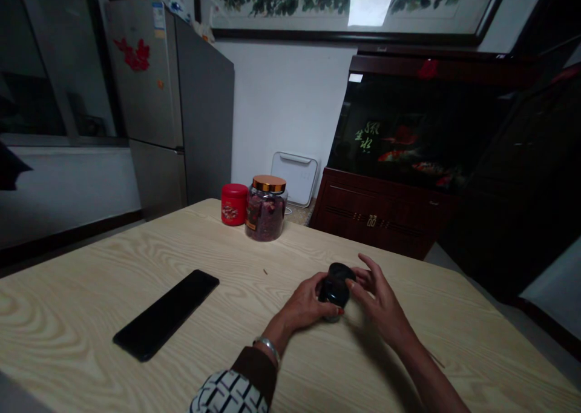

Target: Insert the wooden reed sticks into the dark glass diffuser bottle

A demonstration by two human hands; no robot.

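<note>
Along the back wall, left to right, stand a dark window (54,68), a grey refrigerator (167,98) with a red paper cutout on its door, a white flat panel with a handle (295,178), and a fish tank (399,140) on a dark wooden cabinet (372,216), below a framed flower painting (336,7). Across the pale wood-grain bench (68,322), a black smartphone (166,315) lies face down or dark well left of the hands. Ahead of them and farther back, a red tin (234,204) sits just beside a glass jar (265,209) with a copper-coloured lid, packed with dark red dried pieces. Between the hands, a small round black object (336,289) rests on the bench. The left hand (304,304), a silver bangle (267,347) at its wrist, wraps around it. The right hand (379,298) touches its far side with curved, spread fingers; whether that hand grips cannot be told.
</note>
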